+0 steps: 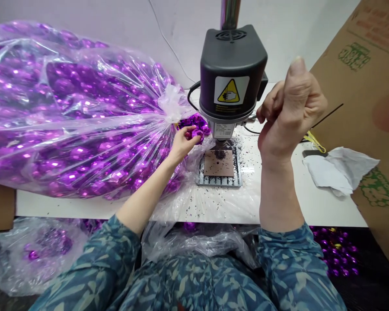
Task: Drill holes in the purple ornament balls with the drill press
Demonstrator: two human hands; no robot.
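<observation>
Between the thumb and fingers of my left hand [183,141] is a small shiny purple faceted ball [198,136], held just left of the drill press. The black drill press [232,71] stands in front of me, a warning sticker on its housing. My right hand [287,110] is closed in a fist at the machine's right side, thumb up, around its lever; the grip itself is mostly hidden. Below the chuck, a brown board [218,168] lies on the slotted metal base [210,181], sprinkled with dark shavings. More purple balls [194,123] show behind my left hand.
A large clear bag [84,116] packed with purple balls fills the left of the white table [68,207]. On the right are crumpled white paper [340,168] and a leaning cardboard sheet [366,56]. Plastic film [201,242] hangs at the front edge; more balls [340,255] sit below.
</observation>
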